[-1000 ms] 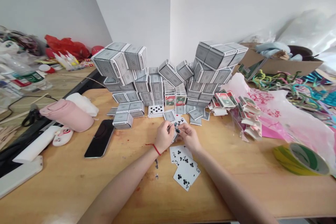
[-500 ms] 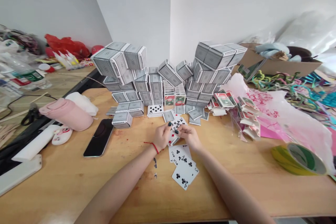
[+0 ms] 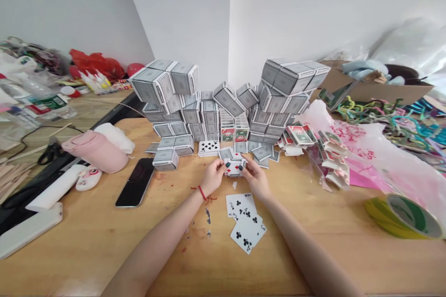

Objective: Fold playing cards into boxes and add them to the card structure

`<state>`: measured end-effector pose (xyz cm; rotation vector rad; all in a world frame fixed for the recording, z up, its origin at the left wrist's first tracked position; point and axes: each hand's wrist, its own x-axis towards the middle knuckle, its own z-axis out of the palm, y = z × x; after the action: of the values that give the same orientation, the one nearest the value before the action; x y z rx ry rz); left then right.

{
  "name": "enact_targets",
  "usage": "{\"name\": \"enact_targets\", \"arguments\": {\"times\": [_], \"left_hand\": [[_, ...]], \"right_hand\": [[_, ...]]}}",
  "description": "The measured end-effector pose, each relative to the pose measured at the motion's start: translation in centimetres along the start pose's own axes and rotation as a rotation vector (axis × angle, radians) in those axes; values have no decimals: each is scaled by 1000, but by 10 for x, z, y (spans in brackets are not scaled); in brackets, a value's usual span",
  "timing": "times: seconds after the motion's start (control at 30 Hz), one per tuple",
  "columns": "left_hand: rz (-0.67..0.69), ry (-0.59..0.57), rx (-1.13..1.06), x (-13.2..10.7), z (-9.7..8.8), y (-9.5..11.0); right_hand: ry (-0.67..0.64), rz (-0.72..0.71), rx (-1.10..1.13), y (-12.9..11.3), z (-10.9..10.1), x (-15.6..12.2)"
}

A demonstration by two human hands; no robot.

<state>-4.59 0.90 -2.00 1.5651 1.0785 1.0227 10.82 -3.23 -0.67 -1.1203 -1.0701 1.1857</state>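
Note:
My left hand (image 3: 213, 177) and my right hand (image 3: 256, 179) pinch opposite ends of a red diamond playing card (image 3: 232, 167), held sideways above the table. The left wrist wears a red string. Just below lie several loose club cards (image 3: 244, 222), face up and overlapping. Beyond my hands stands a stack of spade cards (image 3: 209, 148) with its face up. Behind it rise patterned grey blocks made of folded cards (image 3: 170, 83), piled on both sides. Between the piles sit red and green card boxes (image 3: 227, 134). Grey-backed cards (image 3: 261, 153) lie to the right.
A black phone (image 3: 135, 182), a pink bottle (image 3: 97, 151) and a white computer mouse (image 3: 86, 177) are on the left. To the right are opened card boxes (image 3: 332, 160), a pink-printed plastic bag (image 3: 386, 162) and a roll of yellow-green tape (image 3: 404, 216).
My hands have moved apart to the two ends of a diamond card, which now lies sideways between them. The club-faced card seen between my fingers before no longer shows there.

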Motion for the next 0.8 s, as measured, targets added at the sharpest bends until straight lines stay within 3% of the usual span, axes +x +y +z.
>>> {"name": "enact_targets", "arguments": {"times": [0.13,0.33,0.5,0.63,0.73,0.8], "left_hand": [[10,-88,34,-2,3,2],[49,40,114,-6,5,7],[88,-18,150,-9,6,9],[50,19,86,-7,7,9],[6,98,-24,-7,5,10],[24,87,-88,-8,4,13]], "right_hand": [[58,-5,-127,0,-4,1],[-101,120,-58,3,-1,-1],[-141,158,-36,1,4,-6],[-195,165,-8,-1,6,-8],[-172,167,29,-2,7,-8],[-141,160,51,-2,8,-8]]}}
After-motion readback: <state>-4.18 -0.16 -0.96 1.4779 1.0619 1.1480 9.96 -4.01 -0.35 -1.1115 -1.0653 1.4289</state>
